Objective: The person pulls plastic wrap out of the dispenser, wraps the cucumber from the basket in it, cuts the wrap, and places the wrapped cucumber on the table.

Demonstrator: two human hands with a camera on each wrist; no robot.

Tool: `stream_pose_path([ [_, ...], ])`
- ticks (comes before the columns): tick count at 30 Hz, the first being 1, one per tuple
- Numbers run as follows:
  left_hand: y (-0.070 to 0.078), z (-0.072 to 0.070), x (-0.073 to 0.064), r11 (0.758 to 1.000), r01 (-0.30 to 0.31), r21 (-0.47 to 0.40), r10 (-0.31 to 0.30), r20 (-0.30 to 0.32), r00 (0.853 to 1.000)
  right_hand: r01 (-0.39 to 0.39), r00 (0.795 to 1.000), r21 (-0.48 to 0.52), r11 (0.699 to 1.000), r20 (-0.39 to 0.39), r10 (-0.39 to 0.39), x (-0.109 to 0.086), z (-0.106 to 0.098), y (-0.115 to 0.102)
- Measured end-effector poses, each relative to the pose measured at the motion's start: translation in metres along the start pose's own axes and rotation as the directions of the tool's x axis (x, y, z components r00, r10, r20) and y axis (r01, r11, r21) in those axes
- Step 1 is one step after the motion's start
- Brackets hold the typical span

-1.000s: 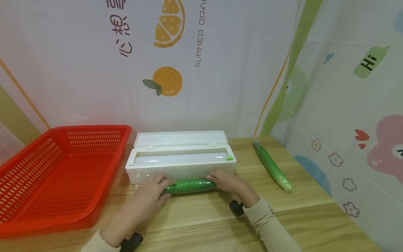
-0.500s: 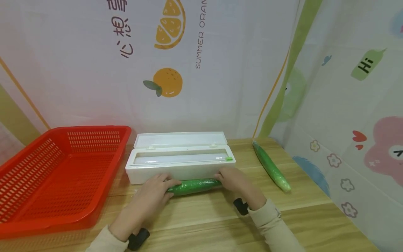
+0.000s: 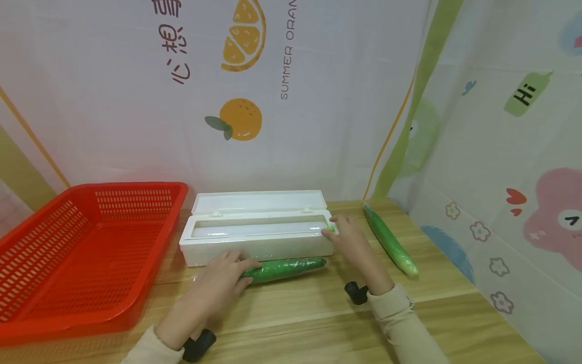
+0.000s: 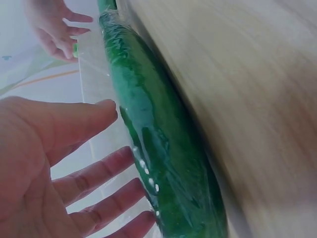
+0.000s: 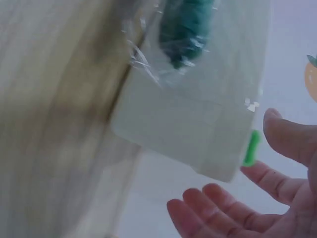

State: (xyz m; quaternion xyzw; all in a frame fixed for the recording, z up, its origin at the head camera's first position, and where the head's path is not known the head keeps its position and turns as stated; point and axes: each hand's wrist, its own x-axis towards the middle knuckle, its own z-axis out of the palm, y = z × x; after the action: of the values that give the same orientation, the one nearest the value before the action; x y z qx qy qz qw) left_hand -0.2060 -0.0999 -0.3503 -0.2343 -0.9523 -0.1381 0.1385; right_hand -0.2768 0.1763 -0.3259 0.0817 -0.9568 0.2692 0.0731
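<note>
A film-wrapped cucumber (image 3: 286, 269) lies along the front of a white cling film box (image 3: 259, 247), whose lid stands up at the back. My left hand (image 3: 223, 278) is at the cucumber's left end. In the left wrist view its fingertips (image 4: 126, 153) touch the side of the wrapped cucumber (image 4: 153, 129), with thumb and fingers loosely extended. My right hand (image 3: 352, 245) is at the box's right end. In the right wrist view its thumb and index finger lie about the green slider (image 5: 251, 148), the index tip close against it; the other fingers are loosely spread.
A red plastic basket (image 3: 156, 263) stands on the left of the wooden table (image 3: 291, 328). Another wrapped cucumber (image 3: 391, 240) lies at the right, beyond my right hand. A printed cloth (image 3: 309, 151) hangs behind the box.
My right hand has left the cucumber's right end and moved up to the green slider on the box. The cucumber has shifted slightly right; my left hand stays by it.
</note>
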Motion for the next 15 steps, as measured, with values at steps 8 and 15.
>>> stream_pose_path([
  [8,0.012,-0.001,0.01,0.997,-0.007,-0.074,0.008,0.011,1.0,0.017,1.0,0.165,0.986,0.021,-0.021,0.006,0.006,0.013],
  [15,0.037,0.002,0.043,0.978,-0.145,-0.148,0.144,-0.015,0.989,0.063,0.995,0.232,0.971,0.057,-0.078,0.009,0.005,0.021],
])
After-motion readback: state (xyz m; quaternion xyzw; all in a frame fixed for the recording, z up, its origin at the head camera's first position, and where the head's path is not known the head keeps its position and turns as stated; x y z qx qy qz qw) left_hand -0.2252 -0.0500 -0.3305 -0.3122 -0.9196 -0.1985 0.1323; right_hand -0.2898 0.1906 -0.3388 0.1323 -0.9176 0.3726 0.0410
